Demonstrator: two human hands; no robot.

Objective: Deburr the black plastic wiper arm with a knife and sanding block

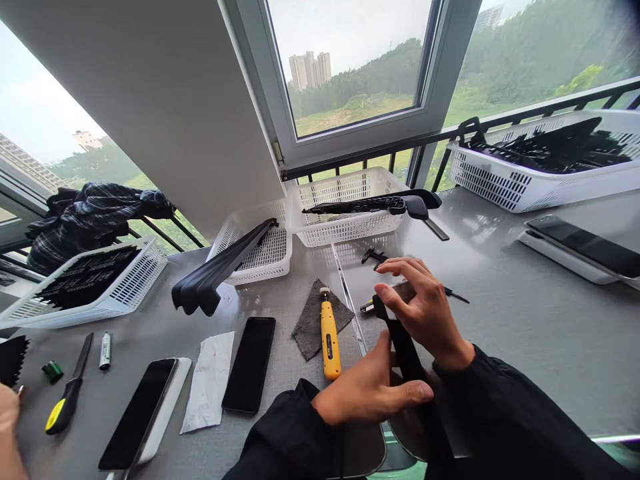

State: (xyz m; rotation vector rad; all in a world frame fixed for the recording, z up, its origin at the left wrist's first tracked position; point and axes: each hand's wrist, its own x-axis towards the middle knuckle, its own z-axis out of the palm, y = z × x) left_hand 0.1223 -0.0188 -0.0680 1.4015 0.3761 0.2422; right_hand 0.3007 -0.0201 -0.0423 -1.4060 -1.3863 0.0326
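Note:
My left hand (370,390) grips the lower part of a long black plastic strip (406,353), thumb pressed along its side. Around the strip's upper end my right hand (423,310) curls, fingers bent over the tip. Both sleeves are black. Just left of the hands a yellow electric screwdriver (329,340) lies on a grey cloth (310,323). Small black parts (374,255) rest on the table beyond my right hand.
White baskets (345,227) holding black strips stand along the window rail, another basket (530,180) at far right. Phones (249,363) lie on the grey table with a white paper (209,380), a yellow-handled screwdriver (65,403) and a marker (105,350). Another person's hand (10,427) shows at the left edge.

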